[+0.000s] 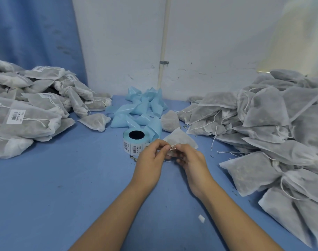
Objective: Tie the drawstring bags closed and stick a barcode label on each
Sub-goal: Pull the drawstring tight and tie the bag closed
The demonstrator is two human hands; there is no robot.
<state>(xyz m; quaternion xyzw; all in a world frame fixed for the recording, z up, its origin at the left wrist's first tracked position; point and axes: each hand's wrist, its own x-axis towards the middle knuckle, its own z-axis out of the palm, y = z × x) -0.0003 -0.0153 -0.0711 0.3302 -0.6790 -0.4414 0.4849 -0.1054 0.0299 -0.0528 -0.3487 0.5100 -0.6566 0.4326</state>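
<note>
A grey-white drawstring bag (180, 138) lies on the blue table (64, 187), its mouth towards me. My left hand (151, 160) and my right hand (189, 160) meet at the bag's mouth, and both pinch the white drawstring (173, 147), which is bunched in a small loop or knot between the fingertips. A roll of barcode labels (134, 142) stands just left of the hands, with printed labels showing on its side.
A pile of labelled, tied bags (27, 109) fills the left side. A big heap of unlabelled bags (272, 133) with loose strings covers the right. Crumpled light-blue label backing (142, 109) lies behind the roll. A small white scrap (201, 218) lies near my right forearm.
</note>
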